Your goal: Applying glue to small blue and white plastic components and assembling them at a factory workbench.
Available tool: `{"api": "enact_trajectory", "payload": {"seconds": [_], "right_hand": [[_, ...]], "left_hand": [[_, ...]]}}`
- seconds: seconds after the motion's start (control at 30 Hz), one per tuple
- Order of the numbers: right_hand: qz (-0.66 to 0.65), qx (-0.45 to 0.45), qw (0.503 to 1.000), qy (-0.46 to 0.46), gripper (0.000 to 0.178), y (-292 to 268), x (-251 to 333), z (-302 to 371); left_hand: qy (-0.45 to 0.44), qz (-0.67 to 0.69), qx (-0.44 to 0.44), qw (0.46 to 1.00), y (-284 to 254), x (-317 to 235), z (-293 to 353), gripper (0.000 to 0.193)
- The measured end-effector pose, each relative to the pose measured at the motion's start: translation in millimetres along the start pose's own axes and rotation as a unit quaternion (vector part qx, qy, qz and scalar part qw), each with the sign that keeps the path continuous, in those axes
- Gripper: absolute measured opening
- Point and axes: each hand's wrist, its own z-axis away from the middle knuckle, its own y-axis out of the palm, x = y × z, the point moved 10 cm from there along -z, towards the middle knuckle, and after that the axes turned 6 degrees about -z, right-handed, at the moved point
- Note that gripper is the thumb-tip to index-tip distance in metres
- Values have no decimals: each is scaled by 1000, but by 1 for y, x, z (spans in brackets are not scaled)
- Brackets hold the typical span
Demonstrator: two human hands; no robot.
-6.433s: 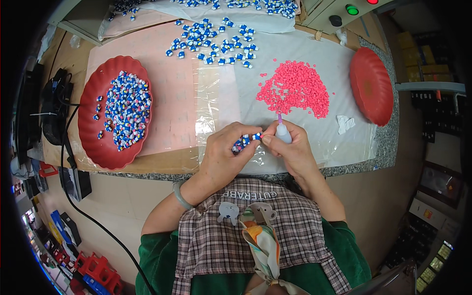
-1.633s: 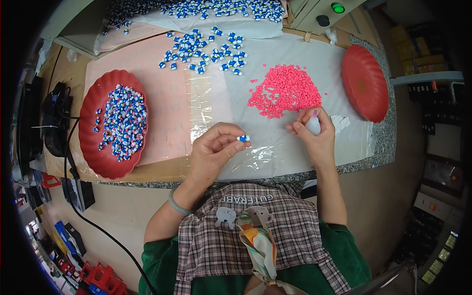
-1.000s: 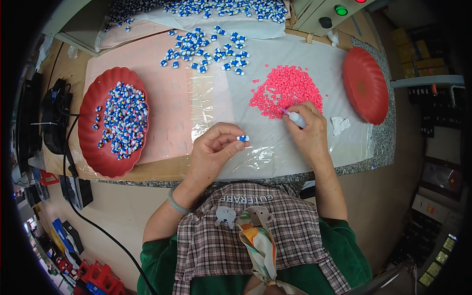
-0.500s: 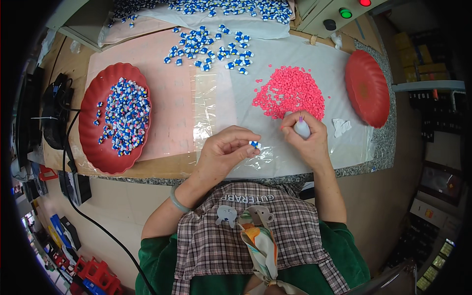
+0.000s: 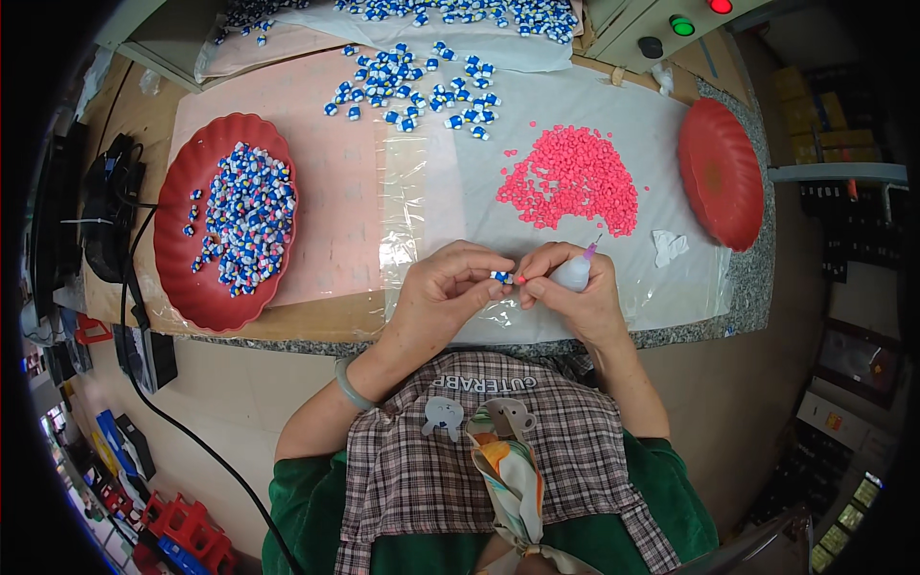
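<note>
1. The blue-and-white figure (image 5: 501, 277) is just below the middle of the frame, its end at the fingertips of the left hand (image 5: 441, 292), thumb and forefinger pinched shut on it.
2. The right hand (image 5: 586, 302) pinches a pink bit (image 5: 520, 280) against or just beside the figure; I cannot tell which. Its fingers also curl round a white bottle (image 5: 572, 274), purple tip toward the upper right; the contents cannot be told.
3. Above the right hand lies a pink pile (image 5: 585, 182).
4. At left, a red scalloped dish (image 5: 175, 259) holds heaped blue-and-white pieces (image 5: 251, 216) with pink spots, a few strays along its left side.
5. At upper right sits another red dish (image 5: 721, 172), ribbed.
6. More figures (image 5: 383, 81) scatter at upper centre.
</note>
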Motion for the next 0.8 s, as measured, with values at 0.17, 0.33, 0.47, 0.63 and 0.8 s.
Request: {"api": "enact_trajectory", "payload": {"seconds": [0.17, 0.33, 0.47, 0.63, 0.8], "right_hand": [[38, -33, 999, 0, 12, 2, 5, 0], [219, -40, 973, -58, 17, 4, 14, 1], [236, -50, 970, -37, 19, 2, 10, 0], [230, -57, 971, -29, 19, -1, 5, 0], [260, -60, 963, -31, 18, -1, 3, 0]], "left_hand": [[10, -51, -2, 999, -1, -4, 2, 25], [43, -116, -80, 989, -12, -12, 4, 22], [87, -197, -77, 974, -9, -23, 4, 21], [138, -291, -75, 944, -2, -40, 7, 21], [156, -323, -75, 930, 0, -41, 9, 20]]}}
